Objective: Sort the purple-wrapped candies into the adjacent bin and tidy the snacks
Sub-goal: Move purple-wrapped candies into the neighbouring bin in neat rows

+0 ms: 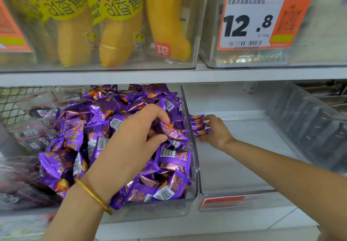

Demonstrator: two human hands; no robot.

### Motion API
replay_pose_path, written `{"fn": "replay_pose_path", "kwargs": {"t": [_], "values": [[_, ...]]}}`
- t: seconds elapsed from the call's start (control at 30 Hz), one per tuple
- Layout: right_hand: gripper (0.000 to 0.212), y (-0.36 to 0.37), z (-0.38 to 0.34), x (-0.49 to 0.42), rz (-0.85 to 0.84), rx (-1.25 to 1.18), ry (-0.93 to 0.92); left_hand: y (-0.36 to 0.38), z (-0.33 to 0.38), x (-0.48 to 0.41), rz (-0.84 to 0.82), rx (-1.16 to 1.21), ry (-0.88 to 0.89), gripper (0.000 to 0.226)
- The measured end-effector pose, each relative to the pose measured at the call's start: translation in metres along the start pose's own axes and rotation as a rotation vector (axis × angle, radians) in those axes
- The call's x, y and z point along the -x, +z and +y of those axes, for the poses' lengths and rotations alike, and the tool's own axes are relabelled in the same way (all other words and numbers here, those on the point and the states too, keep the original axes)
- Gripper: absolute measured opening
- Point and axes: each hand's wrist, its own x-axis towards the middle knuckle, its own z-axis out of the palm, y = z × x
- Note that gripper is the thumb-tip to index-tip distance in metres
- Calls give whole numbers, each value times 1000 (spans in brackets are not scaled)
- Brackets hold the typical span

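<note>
Head view: two hands, two clear bins. The left bin is heaped with purple candies, too many to count. Left hand sits on the heap, fingers curled round one candy. Right hand is inside the adjacent bin, pinching a small stack by the dividing wall. About four in the stack; exact count unclear.

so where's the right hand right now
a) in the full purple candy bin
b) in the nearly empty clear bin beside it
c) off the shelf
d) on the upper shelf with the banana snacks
B: the right hand holds a few purple candies inside the clear bin, just right of the full bin.
</note>
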Motion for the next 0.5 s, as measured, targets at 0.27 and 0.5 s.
{"fn": "replay_pose_path", "kwargs": {"t": [0.27,0.5], "values": [[75,-2,-7,-2,15,-85,142,2,-2,0,7,78,-12,29],[81,-5,-4,0,-17,-67,131,4,-4,-1,35,147,-2,31]]}}
